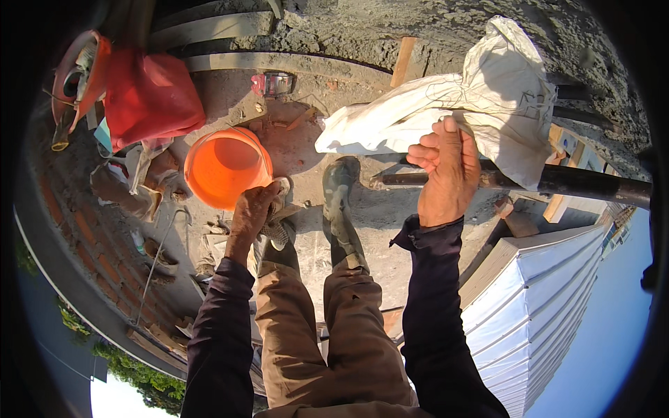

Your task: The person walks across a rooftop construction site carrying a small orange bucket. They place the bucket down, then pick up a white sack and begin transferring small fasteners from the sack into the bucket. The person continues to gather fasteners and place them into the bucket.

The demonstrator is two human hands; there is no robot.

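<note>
My left hand point(252, 212) is closed on a greyish knitted work glove point(279, 226), which hangs from the fingers in front of my left boot. Just beyond that hand stands an orange bucket point(202, 171), its inside facing up and nothing made out in it. My right hand point(449, 174) is bare, thumb upward and fingers loosely curled, with nothing seen in it. Behind its fingertips lies a large white woven sack point(435, 104), and I cannot tell whether they touch. A dark pipe point(557, 179) runs behind the right wrist.
A red container point(150, 97) stands at the far left beside an orange pail point(80, 76). A small red-and-clear item point(272, 84) lies on the ground near wooden planks point(293, 64). Bricks point(101, 258) line the left edge; a white ribbed roof point(533, 313) lies lower right.
</note>
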